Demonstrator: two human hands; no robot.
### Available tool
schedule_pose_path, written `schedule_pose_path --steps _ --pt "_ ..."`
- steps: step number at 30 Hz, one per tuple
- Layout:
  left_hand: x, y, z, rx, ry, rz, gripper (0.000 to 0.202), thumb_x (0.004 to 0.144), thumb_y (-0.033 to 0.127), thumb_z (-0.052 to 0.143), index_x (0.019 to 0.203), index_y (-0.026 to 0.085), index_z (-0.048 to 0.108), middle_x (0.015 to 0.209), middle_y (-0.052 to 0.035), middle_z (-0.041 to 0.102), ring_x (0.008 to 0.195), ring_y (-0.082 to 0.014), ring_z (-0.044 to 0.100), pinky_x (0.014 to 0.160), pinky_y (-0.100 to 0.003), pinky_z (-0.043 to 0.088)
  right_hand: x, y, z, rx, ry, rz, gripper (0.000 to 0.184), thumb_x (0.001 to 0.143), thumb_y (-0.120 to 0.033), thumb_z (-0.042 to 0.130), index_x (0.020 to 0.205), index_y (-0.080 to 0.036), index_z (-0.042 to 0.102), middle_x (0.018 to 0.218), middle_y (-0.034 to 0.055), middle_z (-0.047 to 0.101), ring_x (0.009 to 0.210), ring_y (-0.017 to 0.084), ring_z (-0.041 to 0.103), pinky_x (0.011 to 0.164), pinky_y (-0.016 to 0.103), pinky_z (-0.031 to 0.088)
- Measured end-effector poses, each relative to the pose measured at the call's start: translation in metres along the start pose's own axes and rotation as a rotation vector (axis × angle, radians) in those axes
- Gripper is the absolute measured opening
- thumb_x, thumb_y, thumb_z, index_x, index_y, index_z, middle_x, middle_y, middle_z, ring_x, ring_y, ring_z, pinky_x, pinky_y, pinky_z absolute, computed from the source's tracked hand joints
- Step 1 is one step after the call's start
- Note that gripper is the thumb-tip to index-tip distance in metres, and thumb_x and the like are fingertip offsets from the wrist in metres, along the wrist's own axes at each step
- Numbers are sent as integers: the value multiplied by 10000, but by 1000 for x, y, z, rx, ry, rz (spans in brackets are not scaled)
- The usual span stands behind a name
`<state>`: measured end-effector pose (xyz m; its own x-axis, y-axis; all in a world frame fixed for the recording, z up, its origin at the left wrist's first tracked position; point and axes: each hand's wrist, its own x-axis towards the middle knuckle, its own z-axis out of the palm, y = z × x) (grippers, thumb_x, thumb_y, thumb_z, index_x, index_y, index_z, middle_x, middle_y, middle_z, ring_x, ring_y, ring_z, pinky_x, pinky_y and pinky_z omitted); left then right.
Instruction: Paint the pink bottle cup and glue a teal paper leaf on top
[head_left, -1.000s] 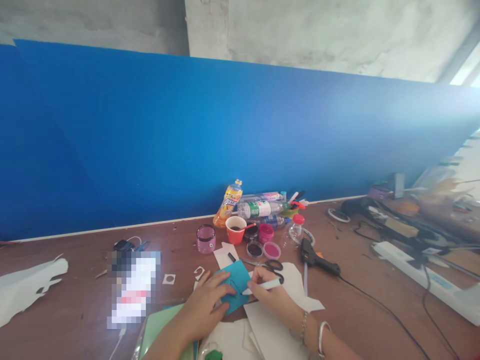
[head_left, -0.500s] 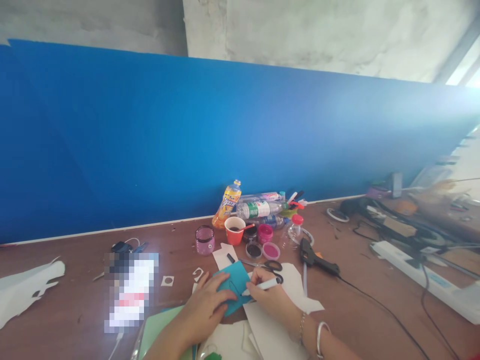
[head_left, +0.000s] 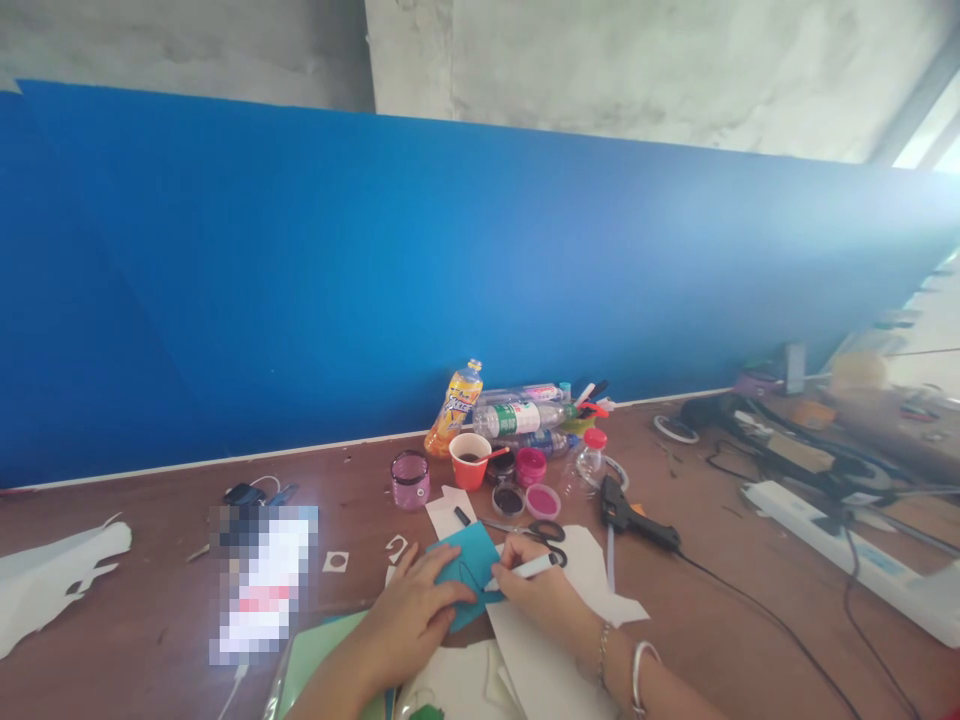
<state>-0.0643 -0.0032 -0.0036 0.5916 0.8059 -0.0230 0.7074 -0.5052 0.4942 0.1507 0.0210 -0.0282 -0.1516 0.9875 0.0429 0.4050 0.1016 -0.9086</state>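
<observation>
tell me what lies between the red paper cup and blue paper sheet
In the head view, between cup and sheet: a white paper scrap, what looks like a black marker cap, and tips of black-handled scissors.

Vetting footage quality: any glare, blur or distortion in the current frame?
Head view: haze from upper-right light pales the right end of the blue panel; head view: far-right clutter smeared; head view: pixelated patch at left; head view: blue paper and left hand fairly clear.

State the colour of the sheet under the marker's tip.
The sheet is bright blue; the head view shows it best.
</observation>
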Motion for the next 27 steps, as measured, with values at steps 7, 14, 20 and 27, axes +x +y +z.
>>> schedule_pose_path --steps 7,14,20,27 --pt "-1 -1 2 4 2 3 445 820 96 426 1146 353 586 1464 -13 408 1377 -231 293 1123 -594 106 -1 -4 0 -24 -19 2 189 695 -209 542 571 -216 400 544 -46 433 550 126 392 531 244 307" --pt "0 3 -2 -26 -9 -40 430 813 117 427 1185 316 506 1463 -16 416 1377 -193 295 1144 -560 92 -1 -3 2 -44 13 9 199 686 -175 542 563 -216 391 537 -49 414 543 123 380 526 237 307" --pt "0 4 -3 -28 -15 -72 381 810 136 444 1127 325 539 1467 2 410 1377 -223 297 1139 -570 120 -1 0 2 -44 13 14 192 699 -198 541 574 -219 396 547 -42 423 549 130 396 525 244 312" --pt "0 6 -6 -26 -21 -69 376 802 130 447 1111 316 553 1454 -1 427 1366 -209 319 1145 -553 112 -1 2 3 -36 36 -8 196 726 -221 538 587 -222 400 559 -37 438 552 134 405 527 247 321"
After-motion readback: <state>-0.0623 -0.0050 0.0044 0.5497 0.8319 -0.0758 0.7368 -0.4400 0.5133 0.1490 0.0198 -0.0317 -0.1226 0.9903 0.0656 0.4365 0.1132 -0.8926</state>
